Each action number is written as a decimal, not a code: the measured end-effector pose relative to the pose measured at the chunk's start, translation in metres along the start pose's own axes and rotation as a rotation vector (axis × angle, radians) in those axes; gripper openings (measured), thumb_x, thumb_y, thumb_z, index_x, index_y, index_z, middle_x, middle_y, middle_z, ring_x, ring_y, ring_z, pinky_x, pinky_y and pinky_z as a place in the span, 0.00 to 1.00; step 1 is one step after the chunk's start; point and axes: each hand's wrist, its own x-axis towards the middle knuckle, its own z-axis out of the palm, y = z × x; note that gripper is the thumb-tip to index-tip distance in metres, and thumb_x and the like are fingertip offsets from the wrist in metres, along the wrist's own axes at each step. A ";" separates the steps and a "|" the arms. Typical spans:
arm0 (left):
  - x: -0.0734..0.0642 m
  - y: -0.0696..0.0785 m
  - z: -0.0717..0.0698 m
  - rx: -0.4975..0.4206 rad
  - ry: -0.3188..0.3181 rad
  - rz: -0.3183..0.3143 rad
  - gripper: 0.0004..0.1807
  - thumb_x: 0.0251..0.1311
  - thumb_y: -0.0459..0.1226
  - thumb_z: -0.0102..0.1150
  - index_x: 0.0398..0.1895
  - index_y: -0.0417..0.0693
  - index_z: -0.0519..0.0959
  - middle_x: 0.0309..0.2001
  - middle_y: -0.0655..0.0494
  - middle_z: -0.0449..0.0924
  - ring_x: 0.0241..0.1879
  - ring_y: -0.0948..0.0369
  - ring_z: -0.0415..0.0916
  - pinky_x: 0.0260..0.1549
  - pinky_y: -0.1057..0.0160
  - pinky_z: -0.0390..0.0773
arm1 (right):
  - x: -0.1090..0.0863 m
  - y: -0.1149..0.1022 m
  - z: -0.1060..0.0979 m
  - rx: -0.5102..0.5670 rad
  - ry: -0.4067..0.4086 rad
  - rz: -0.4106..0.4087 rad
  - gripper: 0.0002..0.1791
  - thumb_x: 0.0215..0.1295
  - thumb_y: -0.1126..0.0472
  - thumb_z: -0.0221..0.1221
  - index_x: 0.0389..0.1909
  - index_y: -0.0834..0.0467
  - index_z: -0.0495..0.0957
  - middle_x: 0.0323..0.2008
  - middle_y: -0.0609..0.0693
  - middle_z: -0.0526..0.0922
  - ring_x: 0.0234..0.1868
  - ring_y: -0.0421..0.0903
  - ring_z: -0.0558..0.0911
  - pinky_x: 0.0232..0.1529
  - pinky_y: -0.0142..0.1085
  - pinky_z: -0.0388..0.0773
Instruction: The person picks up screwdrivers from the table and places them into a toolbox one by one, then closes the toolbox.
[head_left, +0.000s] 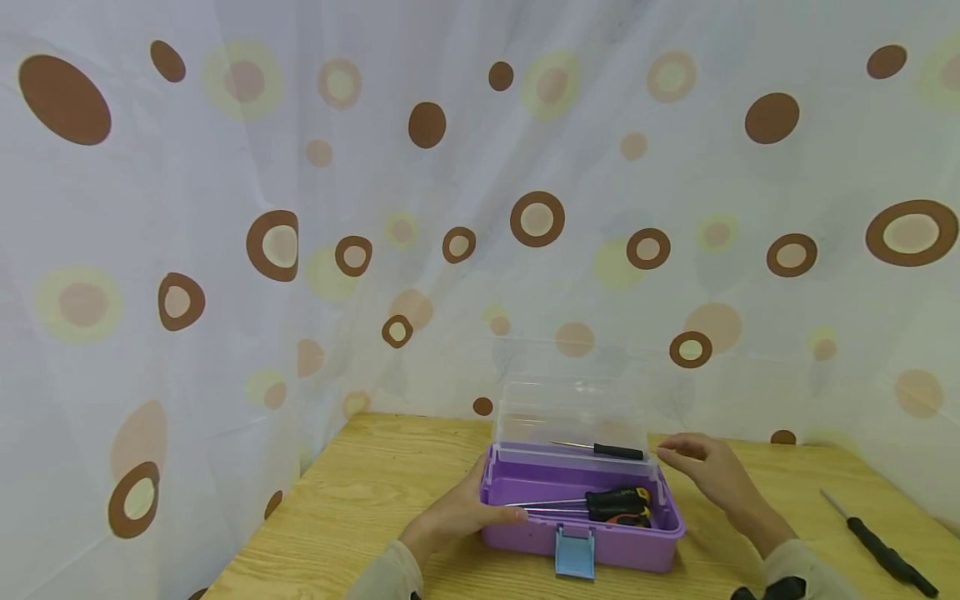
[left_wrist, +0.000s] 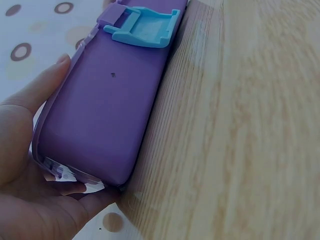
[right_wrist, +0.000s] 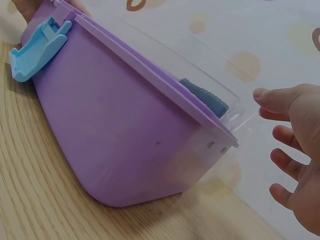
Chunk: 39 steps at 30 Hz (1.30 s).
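Gripping a purple box (head_left: pixel 630 552) by its left end with the left hand (head_left: pixel 461 510), thumb over the front rim.
The box stands on the wooden surface (head_left: pixel 367 483), its clear lid (head_left: pixel 572 410) tilted back, screwdrivers (head_left: pixel 617 502) lying inside; the right hand (head_left: pixel 714 475), fingers loosely spread, is just beside the lid's right edge, and a black-handled tool (head_left: pixel 879 547) lies well apart at the right.

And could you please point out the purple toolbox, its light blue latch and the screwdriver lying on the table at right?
Purple toolbox (left_wrist: pixel 106 102): left wrist view, on its front wall.
Light blue latch (head_left: pixel 575 557): head view, on its hanging flap.
Screwdriver (head_left: pixel 876 546): head view, on its black handle.
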 end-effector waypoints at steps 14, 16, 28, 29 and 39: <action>-0.001 0.000 0.001 -0.002 0.028 -0.029 0.65 0.58 0.38 0.75 0.85 0.53 0.32 0.77 0.46 0.56 0.72 0.42 0.60 0.73 0.38 0.53 | -0.012 0.012 -0.022 -0.007 0.001 0.005 0.24 0.75 0.48 0.61 0.57 0.64 0.82 0.60 0.64 0.80 0.62 0.66 0.75 0.56 0.63 0.73; -0.001 0.001 0.001 0.006 0.038 -0.033 0.65 0.58 0.38 0.75 0.85 0.52 0.32 0.77 0.45 0.56 0.72 0.42 0.61 0.72 0.38 0.53 | -0.016 0.014 -0.027 -0.006 -0.004 0.011 0.24 0.76 0.48 0.61 0.58 0.65 0.81 0.62 0.66 0.77 0.64 0.69 0.73 0.56 0.65 0.72; -0.001 0.002 0.001 0.014 0.028 -0.024 0.65 0.59 0.39 0.75 0.85 0.56 0.33 0.77 0.48 0.57 0.72 0.43 0.60 0.73 0.38 0.52 | -0.029 0.027 -0.052 -0.025 -0.013 0.038 0.27 0.77 0.48 0.58 0.61 0.68 0.78 0.66 0.71 0.72 0.65 0.74 0.68 0.53 0.70 0.71; -0.001 0.001 0.001 0.013 0.033 -0.027 0.65 0.58 0.40 0.75 0.85 0.55 0.33 0.77 0.48 0.57 0.72 0.43 0.60 0.73 0.38 0.52 | -0.030 0.028 -0.054 -0.026 -0.015 0.048 0.28 0.77 0.47 0.58 0.61 0.68 0.78 0.66 0.71 0.73 0.65 0.74 0.68 0.52 0.70 0.71; -0.002 0.003 0.002 -0.011 0.028 -0.015 0.65 0.58 0.37 0.75 0.85 0.52 0.34 0.76 0.47 0.58 0.72 0.42 0.61 0.72 0.38 0.53 | -0.040 0.037 -0.069 -0.053 -0.037 0.096 0.29 0.79 0.47 0.56 0.63 0.69 0.76 0.63 0.67 0.76 0.64 0.72 0.70 0.51 0.64 0.77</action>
